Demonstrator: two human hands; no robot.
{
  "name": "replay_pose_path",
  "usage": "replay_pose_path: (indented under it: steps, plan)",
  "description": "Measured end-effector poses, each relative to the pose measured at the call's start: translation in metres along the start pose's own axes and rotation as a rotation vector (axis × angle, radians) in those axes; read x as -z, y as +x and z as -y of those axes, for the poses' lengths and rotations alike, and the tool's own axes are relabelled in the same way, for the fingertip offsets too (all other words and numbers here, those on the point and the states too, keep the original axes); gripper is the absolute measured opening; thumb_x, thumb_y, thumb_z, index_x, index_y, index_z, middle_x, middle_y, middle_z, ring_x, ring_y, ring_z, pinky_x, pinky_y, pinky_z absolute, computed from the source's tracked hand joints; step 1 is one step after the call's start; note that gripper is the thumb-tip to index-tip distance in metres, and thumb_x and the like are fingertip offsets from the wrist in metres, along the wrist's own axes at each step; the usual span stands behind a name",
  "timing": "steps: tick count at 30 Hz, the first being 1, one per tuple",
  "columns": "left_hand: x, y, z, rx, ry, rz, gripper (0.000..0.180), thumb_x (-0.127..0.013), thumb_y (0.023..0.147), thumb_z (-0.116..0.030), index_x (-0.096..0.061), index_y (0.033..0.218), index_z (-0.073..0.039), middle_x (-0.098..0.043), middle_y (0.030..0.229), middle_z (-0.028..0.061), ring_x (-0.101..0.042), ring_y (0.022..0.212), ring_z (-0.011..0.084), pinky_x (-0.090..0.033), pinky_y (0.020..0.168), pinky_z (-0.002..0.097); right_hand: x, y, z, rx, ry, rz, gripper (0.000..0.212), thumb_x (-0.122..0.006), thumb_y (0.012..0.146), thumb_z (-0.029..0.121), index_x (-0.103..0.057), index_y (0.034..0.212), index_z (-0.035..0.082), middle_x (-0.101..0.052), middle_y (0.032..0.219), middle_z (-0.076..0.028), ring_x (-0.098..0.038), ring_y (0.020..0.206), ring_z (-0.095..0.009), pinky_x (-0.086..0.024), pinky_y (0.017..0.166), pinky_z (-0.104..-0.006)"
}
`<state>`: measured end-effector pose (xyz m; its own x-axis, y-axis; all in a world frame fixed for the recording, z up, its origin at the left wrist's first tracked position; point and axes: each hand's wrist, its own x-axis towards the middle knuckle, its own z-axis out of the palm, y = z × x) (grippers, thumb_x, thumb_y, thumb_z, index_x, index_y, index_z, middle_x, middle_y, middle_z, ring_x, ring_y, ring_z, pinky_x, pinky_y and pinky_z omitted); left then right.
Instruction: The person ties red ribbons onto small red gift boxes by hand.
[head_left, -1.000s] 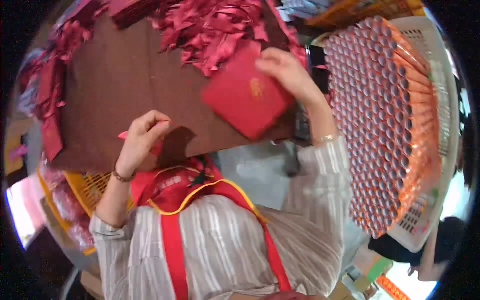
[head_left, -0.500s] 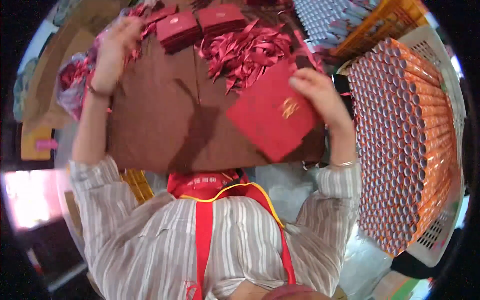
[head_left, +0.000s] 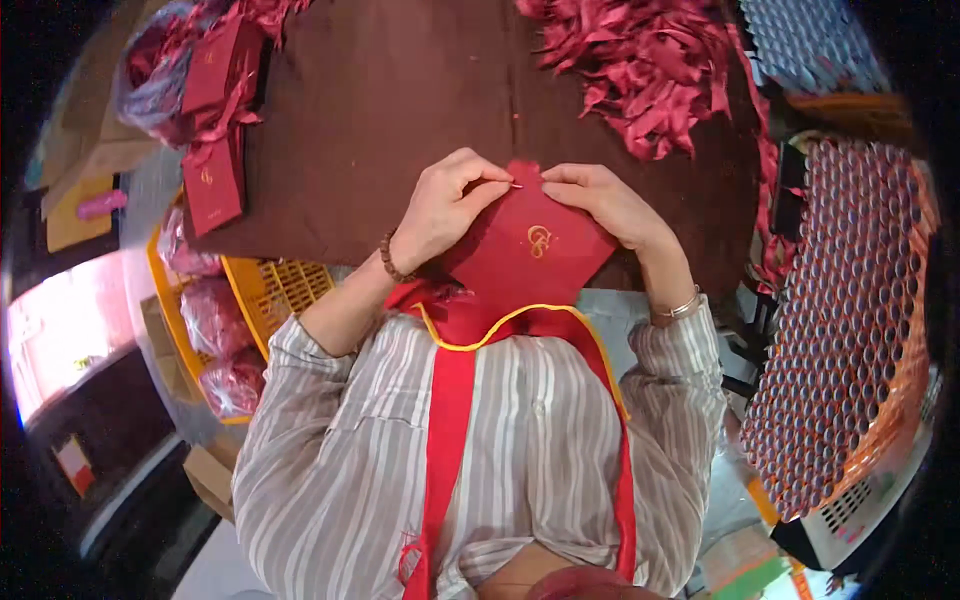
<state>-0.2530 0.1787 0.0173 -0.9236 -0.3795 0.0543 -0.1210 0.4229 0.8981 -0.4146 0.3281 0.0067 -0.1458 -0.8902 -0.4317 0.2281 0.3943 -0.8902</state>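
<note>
A flat red card [head_left: 525, 262] with a gold emblem is held in front of my red apron [head_left: 455, 370], one corner pointing away from me. At that far corner, the fingertips of my left hand [head_left: 450, 205] are pinched together, with a tiny pale glint beside them that is too small to name. My right hand [head_left: 608, 200] grips the card's upper right edge between thumb and fingers. Crumpled dark red ribbons [head_left: 650, 70] lie in a heap on the brown table [head_left: 400, 120], beyond my right hand.
At the table's left edge are red packets [head_left: 213, 185] with gold marks. A yellow crate [head_left: 290, 295] with plastic-wrapped red bundles [head_left: 213, 318] stands below it. On the right, many orange tubes [head_left: 850, 300] fill a white basket [head_left: 850, 525], with pale blue tubes [head_left: 815, 50] farther back.
My left hand has come from the far left of the table to the card's corner. My right hand has drawn the card closer to my body. The whole view has shifted.
</note>
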Motion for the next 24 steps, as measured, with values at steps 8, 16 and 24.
replay_pose_path:
  steps: [8, 16, 24]
  plan:
    - [-0.001, -0.032, 0.024, -0.096, 0.142, -0.296, 0.006, -0.063, 0.076, -0.007, -0.063, 0.081, -0.004, -0.056, 0.075, 0.0097, -0.057, 0.069, 0.0259, -0.046, 0.061, 0.0321, -0.026, 0.033, -0.011, -0.126, 0.176, 0.079, 0.022, -0.052, 0.089, 0.017, -0.059, 0.101, 0.0, -0.062, 0.091, -0.001, -0.057, 0.081, -0.006, -0.045, 0.073, -0.02]
    - [0.001, -0.029, 0.026, -0.239, 0.367, -0.302, 0.007, -0.062, 0.075, -0.007, -0.056, 0.078, -0.006, -0.052, 0.073, 0.0083, -0.055, 0.065, 0.0259, -0.045, 0.057, 0.0352, -0.03, 0.043, -0.006, -0.135, 0.13, 0.095, 0.021, -0.053, 0.088, 0.015, -0.06, 0.101, -0.001, -0.063, 0.092, -0.002, -0.057, 0.082, -0.007, -0.045, 0.075, -0.0207]
    - [-0.006, -0.024, 0.024, -0.194, 0.35, -0.277, 0.007, -0.061, 0.075, -0.006, -0.054, 0.076, -0.005, -0.051, 0.071, 0.0095, -0.055, 0.064, 0.0273, -0.045, 0.056, 0.0368, -0.024, 0.044, -0.01, -0.124, 0.142, 0.103, 0.023, -0.052, 0.089, 0.014, -0.059, 0.105, -0.001, -0.062, 0.096, -0.003, -0.057, 0.086, -0.008, -0.044, 0.078, -0.0214]
